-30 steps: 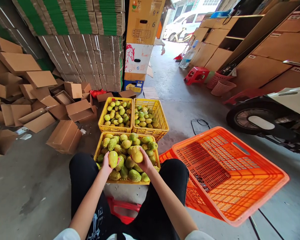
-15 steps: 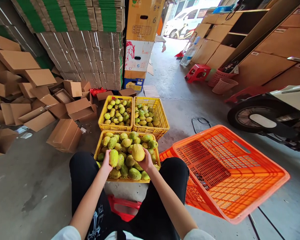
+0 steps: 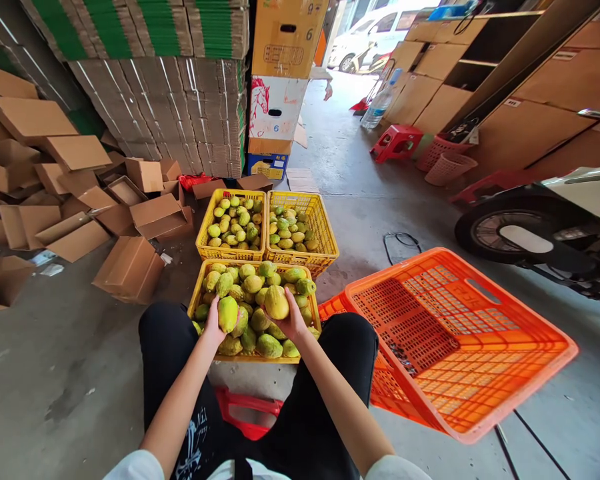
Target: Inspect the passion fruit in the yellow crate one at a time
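Observation:
My left hand is closed around a green-yellow papaya above the near yellow crate. In my right hand sits a yellower, ribbed papaya, gripped with the thumb on its right side and fingers beneath. Both fruits are held a little apart over the crate. Below them, many green and yellow papayas fill that crate, which stands on the floor between my knees. The undersides of the held papayas are hidden by my palms.
Two more yellow crates with papayas stand just beyond. A large orange crate lies tilted to my right. Open cardboard boxes are heaped at left. A motorbike wheel is at far right, and a red stool shows below me.
The papaya in my right hand has turned, so its ribbed side now faces me. My left hand has tilted its papaya slightly. Both hands stay over the near crate.

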Demonstrator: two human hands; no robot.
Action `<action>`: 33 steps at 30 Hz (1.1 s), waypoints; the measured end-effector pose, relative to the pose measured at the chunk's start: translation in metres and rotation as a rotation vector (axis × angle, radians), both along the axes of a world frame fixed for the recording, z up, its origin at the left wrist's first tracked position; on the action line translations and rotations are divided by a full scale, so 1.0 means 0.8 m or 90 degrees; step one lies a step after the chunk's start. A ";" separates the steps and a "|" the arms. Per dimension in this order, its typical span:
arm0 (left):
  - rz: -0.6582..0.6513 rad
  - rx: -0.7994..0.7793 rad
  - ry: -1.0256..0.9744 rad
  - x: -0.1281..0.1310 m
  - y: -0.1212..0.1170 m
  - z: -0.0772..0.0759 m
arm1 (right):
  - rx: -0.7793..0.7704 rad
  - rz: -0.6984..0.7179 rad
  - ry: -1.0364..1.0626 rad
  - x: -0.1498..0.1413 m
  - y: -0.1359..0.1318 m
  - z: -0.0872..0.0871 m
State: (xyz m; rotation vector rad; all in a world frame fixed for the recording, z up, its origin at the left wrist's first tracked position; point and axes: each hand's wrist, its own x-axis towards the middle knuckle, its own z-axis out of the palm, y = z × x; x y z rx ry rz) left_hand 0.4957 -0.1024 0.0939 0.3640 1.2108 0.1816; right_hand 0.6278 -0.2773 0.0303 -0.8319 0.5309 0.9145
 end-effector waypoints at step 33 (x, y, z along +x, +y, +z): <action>-0.021 0.050 -0.071 0.002 -0.023 -0.013 | -0.005 0.094 0.018 -0.005 -0.006 0.007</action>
